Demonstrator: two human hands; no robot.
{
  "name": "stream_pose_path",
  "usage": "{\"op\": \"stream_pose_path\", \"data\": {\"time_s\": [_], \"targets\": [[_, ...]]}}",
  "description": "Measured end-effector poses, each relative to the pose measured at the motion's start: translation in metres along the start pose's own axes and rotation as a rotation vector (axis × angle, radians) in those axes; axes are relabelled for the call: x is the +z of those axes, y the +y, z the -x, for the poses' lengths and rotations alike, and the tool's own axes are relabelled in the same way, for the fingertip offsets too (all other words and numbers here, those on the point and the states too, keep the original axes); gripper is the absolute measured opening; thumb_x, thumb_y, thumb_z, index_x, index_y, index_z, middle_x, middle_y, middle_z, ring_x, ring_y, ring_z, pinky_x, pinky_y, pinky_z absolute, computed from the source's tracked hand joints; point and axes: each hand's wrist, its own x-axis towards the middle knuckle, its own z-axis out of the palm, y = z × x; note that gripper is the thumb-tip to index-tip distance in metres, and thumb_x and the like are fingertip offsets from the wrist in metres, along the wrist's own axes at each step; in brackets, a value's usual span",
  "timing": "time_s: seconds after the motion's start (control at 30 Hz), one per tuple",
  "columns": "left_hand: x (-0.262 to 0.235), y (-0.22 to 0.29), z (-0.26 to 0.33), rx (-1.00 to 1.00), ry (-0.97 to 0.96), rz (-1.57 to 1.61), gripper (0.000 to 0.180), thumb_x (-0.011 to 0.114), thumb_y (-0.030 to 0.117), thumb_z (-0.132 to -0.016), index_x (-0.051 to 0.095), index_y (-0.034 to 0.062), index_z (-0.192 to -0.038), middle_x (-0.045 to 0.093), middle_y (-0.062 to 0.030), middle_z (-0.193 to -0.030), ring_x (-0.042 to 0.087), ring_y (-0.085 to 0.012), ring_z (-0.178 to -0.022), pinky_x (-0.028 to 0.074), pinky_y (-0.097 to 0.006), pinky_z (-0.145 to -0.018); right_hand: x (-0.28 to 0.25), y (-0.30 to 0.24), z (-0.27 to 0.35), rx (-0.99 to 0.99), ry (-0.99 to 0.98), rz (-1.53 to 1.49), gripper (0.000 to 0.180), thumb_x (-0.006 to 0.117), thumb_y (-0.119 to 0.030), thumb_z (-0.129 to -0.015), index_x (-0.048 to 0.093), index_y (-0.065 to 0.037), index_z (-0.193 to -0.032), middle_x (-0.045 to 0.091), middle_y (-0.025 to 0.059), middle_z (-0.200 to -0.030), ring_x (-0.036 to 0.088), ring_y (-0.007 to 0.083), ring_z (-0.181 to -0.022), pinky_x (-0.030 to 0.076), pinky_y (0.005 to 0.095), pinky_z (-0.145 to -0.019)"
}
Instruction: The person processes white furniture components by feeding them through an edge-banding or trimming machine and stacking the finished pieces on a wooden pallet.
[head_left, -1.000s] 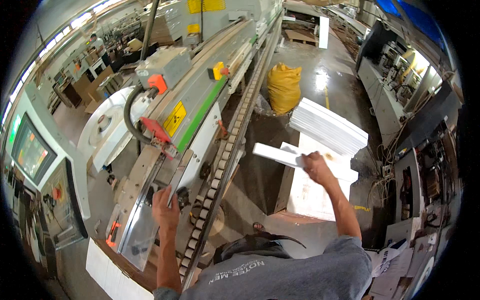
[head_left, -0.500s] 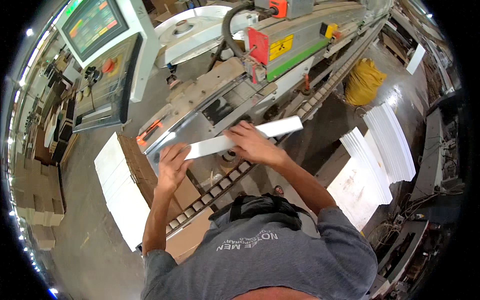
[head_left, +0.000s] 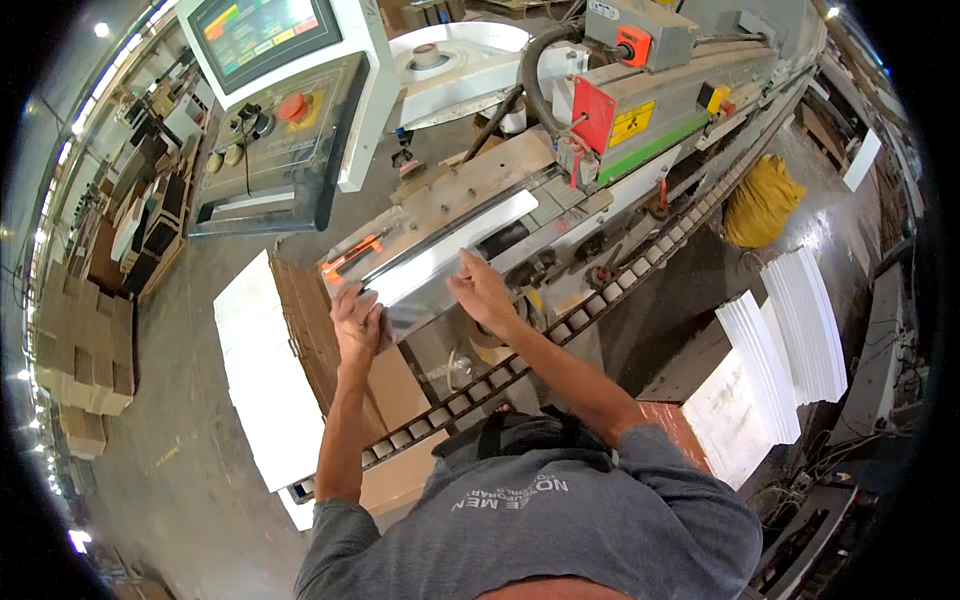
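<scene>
A narrow white board (head_left: 455,249) lies along the metal feed table (head_left: 412,322) of a grey machine, up near its guide edge. My left hand (head_left: 357,325) is closed around the near left end of the board, fingers bent over it. My right hand (head_left: 484,293) is beside the board's near long edge, its fingertips at or just short of that edge; the fingers are loosely apart and grip nothing. An orange-handled tool (head_left: 350,257) rests on the table just beyond my left hand.
A control panel with a screen (head_left: 268,38) stands at upper left. A roller track (head_left: 492,382) runs along the machine's near side. White boards (head_left: 262,370) are stacked at left; white strips (head_left: 757,365) stand at right. A yellow sack (head_left: 762,203) sits on the floor.
The white board has gone from above the machine's near edge, gripped in both hands, to the feed table farther in. My right hand has let go. The whole view has shifted.
</scene>
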Motion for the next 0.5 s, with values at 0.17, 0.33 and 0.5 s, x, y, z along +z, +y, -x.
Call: {"op": "stream_pose_path", "data": {"time_s": [0.17,0.33,0.5], "targets": [[-0.013,0.004,0.002,-0.184,0.018,-0.163,0.034,0.084,0.020,-0.075,0.075,0.0059,-0.104,0.060,-0.0141,-0.099,0.057,-0.0338,-0.094,0.047,-0.046,-0.081,0.012,0.010,-0.026,0.014,0.070,0.009,0.074,0.065,-0.036,-0.094,0.036,0.004,-0.149,0.059,0.0207,-0.123,0.061,0.0225,-0.098,0.051,0.0344,-0.086],[-0.018,-0.016,0.008,-0.351,0.009,-0.066,0.035,0.083,0.021,-0.078,0.075,0.0023,-0.106,0.060,-0.0134,-0.099,0.058,-0.0299,-0.090,0.048,-0.041,-0.080,0.023,0.010,-0.037,-0.049,0.120,0.099,0.075,0.067,-0.033,-0.092,0.035,0.003,-0.150,0.060,0.0189,-0.121,0.059,0.0206,-0.095,0.050,0.0327,-0.085],[-0.023,-0.009,0.003,-0.456,-0.042,0.052,0.036,0.083,0.022,-0.079,0.074,-0.0012,-0.105,0.058,-0.0128,-0.096,0.059,-0.0264,-0.084,0.050,-0.036,-0.074,0.019,-0.016,-0.033,0.102,0.086,0.012,0.075,0.072,-0.024,-0.089,0.037,0.005,-0.148,0.059,0.0120,-0.099,0.052,0.0172,-0.081,0.049,0.0324,-0.075]]}}
